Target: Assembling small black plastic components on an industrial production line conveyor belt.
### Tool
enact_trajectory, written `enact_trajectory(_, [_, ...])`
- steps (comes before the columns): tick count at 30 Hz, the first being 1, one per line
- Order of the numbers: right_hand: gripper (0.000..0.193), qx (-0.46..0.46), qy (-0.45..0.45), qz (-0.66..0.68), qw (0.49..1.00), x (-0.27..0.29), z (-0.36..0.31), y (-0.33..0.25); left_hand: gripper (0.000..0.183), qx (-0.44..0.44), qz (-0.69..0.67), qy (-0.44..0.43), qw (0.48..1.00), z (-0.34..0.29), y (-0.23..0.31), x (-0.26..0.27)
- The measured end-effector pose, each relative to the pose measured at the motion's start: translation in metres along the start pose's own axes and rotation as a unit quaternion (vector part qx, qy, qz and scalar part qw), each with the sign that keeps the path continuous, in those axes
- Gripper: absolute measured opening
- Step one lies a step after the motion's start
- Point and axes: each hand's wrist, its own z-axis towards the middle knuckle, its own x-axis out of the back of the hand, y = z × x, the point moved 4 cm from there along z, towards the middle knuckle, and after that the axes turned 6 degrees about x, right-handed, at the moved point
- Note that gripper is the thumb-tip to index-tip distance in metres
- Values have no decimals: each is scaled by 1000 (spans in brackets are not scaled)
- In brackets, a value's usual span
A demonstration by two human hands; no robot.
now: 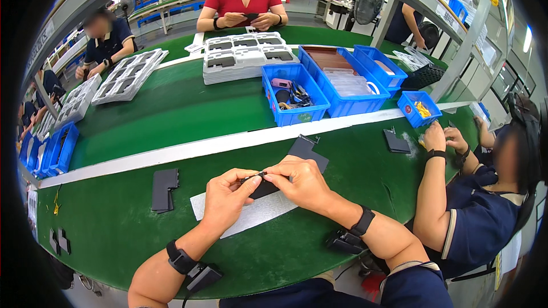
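My left hand (225, 197) and my right hand (301, 181) meet at the middle of the green bench, thumbs and fingertips pinched together. Between them they grip a flat black part (266, 189), partly covered by the fingers. It is over a pale grey sheet (260, 215) lying on the bench. Just beyond my right hand rests a dark flat piece (309, 149) with a stepped outline. To the left of my left hand lies a black L-shaped piece (164, 188), seemingly stacked on another.
Blue bins (297, 115) and stacked white trays (234, 74) stand past the white rail (171, 153). Small black pieces (60, 240) lie at the far left. A co-worker's hands (442, 137) work at the right, near a small blue bin (418, 115) of yellow bits. Other people sit opposite.
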Motion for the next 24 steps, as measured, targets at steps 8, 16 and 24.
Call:
enact_trajectory(8, [14, 51, 29, -20, 998, -6, -5, -7, 17, -18, 2, 7, 1000, 0, 2, -1])
enact_trajectory(16, [13, 148, 69, -102, 981, -6, -6, -21, 14, -74, 46, 6, 996, 2, 2, 0])
enact_trajectory(24, [13, 14, 5, -12, 1000, -3, 0, -9, 17, -51, -11, -23, 998, 8, -9, 0])
